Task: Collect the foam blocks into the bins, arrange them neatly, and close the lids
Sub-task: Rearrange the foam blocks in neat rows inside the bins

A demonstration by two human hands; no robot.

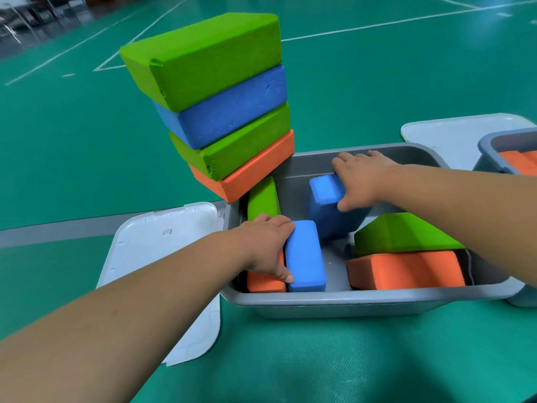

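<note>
Reaches forward with 2 bare forearms, closest to the lens, into the grey bin (334, 301) on the green floor (72, 141). Grips with the left hand (267, 242) the near blue block (305, 257) along its left side, fingers curled at the far end, thumb towards the near end; block lying at the bin's near left, touching the left orange block (264, 282) under the wrist. Clasps with the right hand (363, 181) the top of the tilted blue block (327, 189), standing mid-bin, thumb on its near side, fingers over the far side. Also inside: an upright green block (263, 199) against the left wall, and at the right a slanted green block (404, 232) lying on the right orange block (406, 270). Just outside the far-left corner, a leaning stack of 4 blocks (232, 112): green, blue, green, orange from the top down, lowest one touching the rim. Flat beside the left wall, a white lid (162, 257). Far right, a second lid (459, 135) under a second bin (494, 144) with orange foam inside.
</note>
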